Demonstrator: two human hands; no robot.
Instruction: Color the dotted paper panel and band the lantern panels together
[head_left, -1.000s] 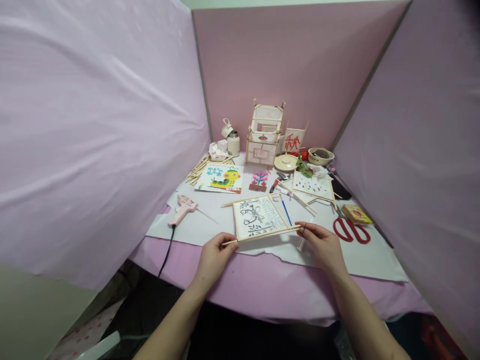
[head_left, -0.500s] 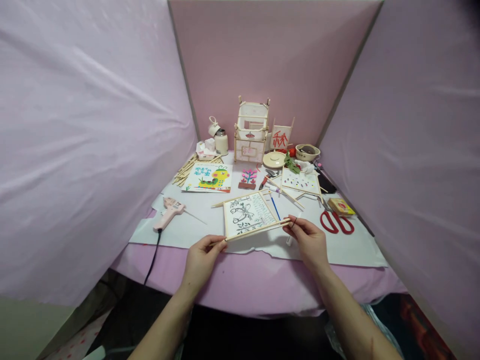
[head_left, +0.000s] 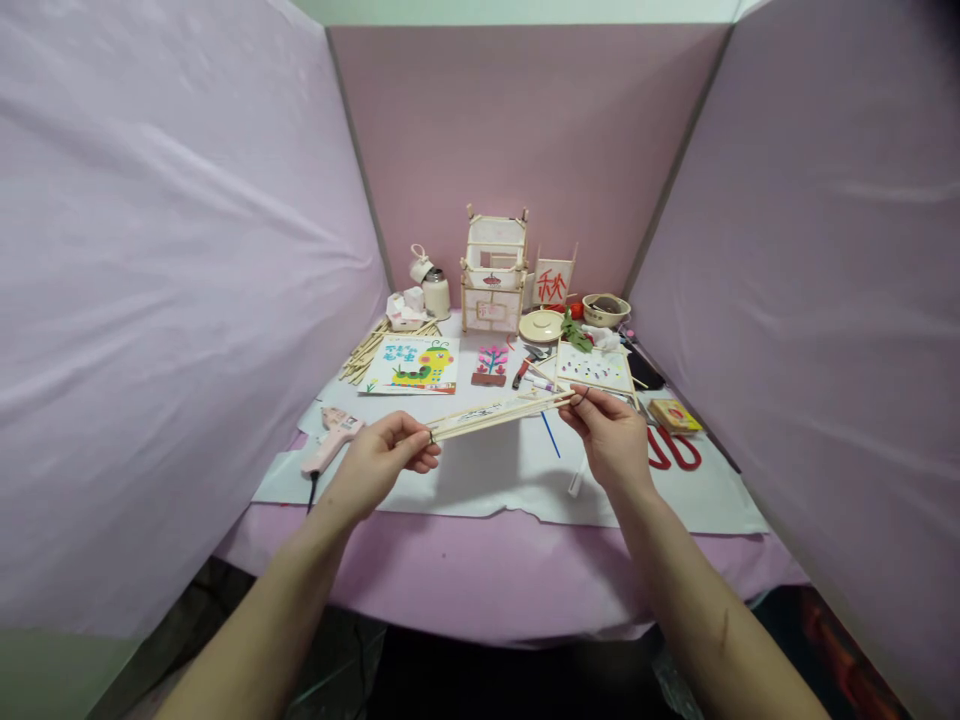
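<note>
My left hand and my right hand pinch the two ends of a stick-framed picture panel, raised above the white cloth. I see it nearly edge-on, so its drawing is mostly hidden. Dark ties show at the corners by my fingers. To the left, a pink hot glue gun lies close to my left wrist. Red-handled scissors lie right of my right hand, partly covered by it. Below the panel are a blue stick and a small white tube-like piece.
Behind stand a stick-and-paper house model and a panel with a red character. A caterpillar picture book, bundled sticks, a bottle, a lid, a bowl and a yellow box surround the work area. Fabric walls enclose it.
Both hands have lifted the framed panel off the cloth and tilted it, so its drawn face is now almost edge-on. The view has also shifted slightly upward.
</note>
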